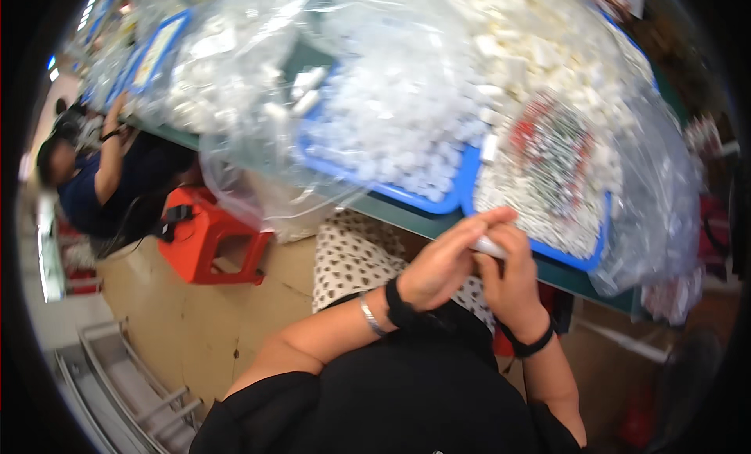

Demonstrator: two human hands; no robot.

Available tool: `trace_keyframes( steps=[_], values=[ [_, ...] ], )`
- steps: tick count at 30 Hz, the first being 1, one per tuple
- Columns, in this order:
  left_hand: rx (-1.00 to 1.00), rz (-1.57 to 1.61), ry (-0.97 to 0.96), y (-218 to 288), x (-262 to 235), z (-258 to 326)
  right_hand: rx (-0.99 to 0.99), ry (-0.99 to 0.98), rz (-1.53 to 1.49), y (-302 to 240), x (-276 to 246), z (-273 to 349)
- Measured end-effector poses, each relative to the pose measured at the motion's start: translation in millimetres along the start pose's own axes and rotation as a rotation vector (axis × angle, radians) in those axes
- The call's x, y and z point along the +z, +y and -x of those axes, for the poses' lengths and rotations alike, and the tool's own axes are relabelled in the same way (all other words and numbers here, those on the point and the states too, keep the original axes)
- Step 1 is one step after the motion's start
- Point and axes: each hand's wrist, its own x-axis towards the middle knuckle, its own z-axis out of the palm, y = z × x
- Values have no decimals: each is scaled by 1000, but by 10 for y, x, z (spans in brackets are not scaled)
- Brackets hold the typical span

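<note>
Here your left hand (442, 266) and right hand (512, 278) meet just below the table edge (391, 207), fingers curled and pressed together around a small white plastic part (489, 246); the left fingers lie over its top and the right hand cups it from beneath, so only a short white piece shows between them. Whether the part is one piece or two cannot be told. A silver bangle and a black band sit on your left wrist, a black band on your right. Right above your knuckles is the near rim of a blue tray (575, 258), heaped with small white parts under a clear plastic bag. Beside it, to the left, a second blue tray (375, 184) holds more white parts, with bags spilling over the table edge. Below your hands lies your spotted lap. Open floor stretches to your left, up to a red stool (211, 243) and a seated person (102, 180).
</note>
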Motion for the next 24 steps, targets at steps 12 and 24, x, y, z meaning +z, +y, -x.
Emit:
trace_keyframes(
  steps=[12, 24],
  values=[
    [109, 360, -72, -222, -72, -2, -86, 16, 189, -122, 141, -69],
    [23, 274, -21, 107, -126, 7, -128, -26, 162, -136, 138, -280]
  ],
)
